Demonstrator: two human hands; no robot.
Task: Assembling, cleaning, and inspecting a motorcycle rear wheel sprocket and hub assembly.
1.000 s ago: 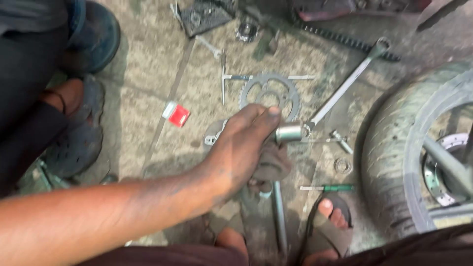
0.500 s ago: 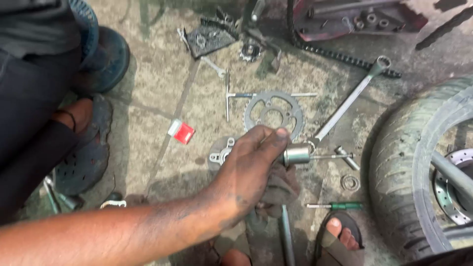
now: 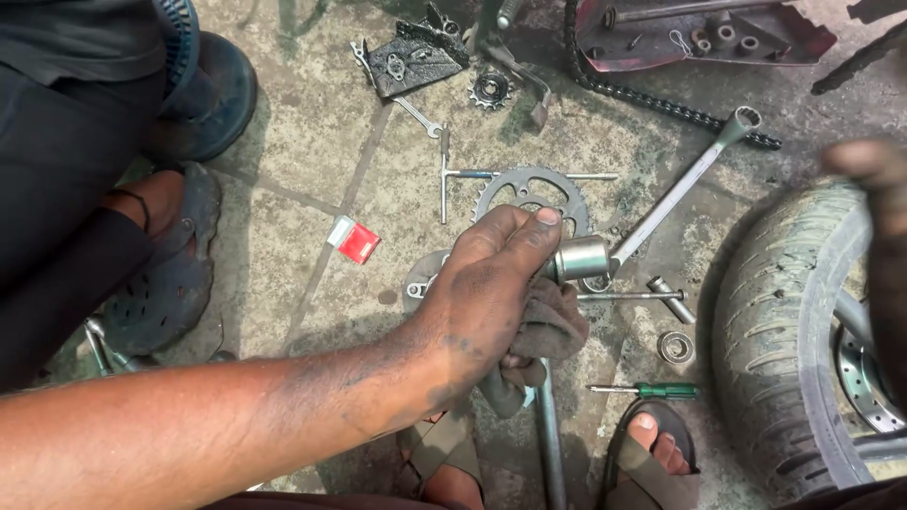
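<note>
metal sleeve (image 3: 580, 258) and rag (image 3: 553, 326) gripped in left hand (image 3: 491, 293), above sprocket (image 3: 529, 189).

Sprocket (image 3: 529, 194) lies behind the left hand (image 3: 491, 293), tyre (image 3: 779, 349) at right.

Flat, bright daylight falls evenly over the concrete floor (image 3: 312, 142), with soft short shadows under the ring spanner (image 3: 680, 194) and large sprocket (image 3: 529, 189) and no harsh glare, only a dull sheen on the metal sleeve (image 3: 581, 258). The middle is sharp. At the far right edge a dark shape (image 3: 874, 227) is smeared by motion blur, and the tyre (image 3: 775, 349) bends slightly with lens distortion.
</note>
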